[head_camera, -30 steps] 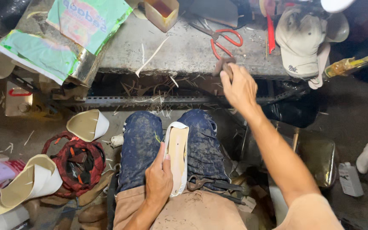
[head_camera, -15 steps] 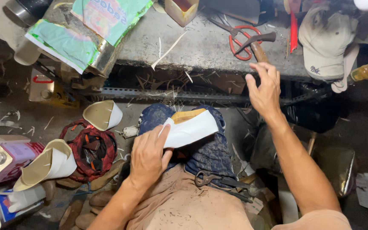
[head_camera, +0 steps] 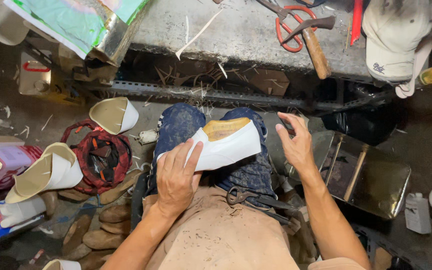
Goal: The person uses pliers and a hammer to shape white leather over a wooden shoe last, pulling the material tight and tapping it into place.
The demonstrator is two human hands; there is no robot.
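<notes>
- White shoe upper [head_camera: 223, 145] lies across the person's knees on the blue cloth [head_camera: 248, 172]. Long axis runs left-low to right-high; the end with the tan lining [head_camera: 226, 127] showing points toward the bench.
- Left hand [head_camera: 176, 175] rests flat on the shoe's lower left end, fingers spread and only slightly curled, pressing it to the lap rather than gripping.
- Right hand [head_camera: 296, 142] is open, fingers loosely spread, holding nothing; it hovers just beside the shoe's right end, apart from it.
- Grey bench edge [head_camera: 246, 45] sits just beyond the knees, with red-handled scissors [head_camera: 288, 25] and a hammer [head_camera: 313, 42] on it.
- Left floor is crowded: more white uppers [head_camera: 111, 115], a red bag [head_camera: 98, 155]. Metal stool [head_camera: 371, 175] close on the right.
</notes>
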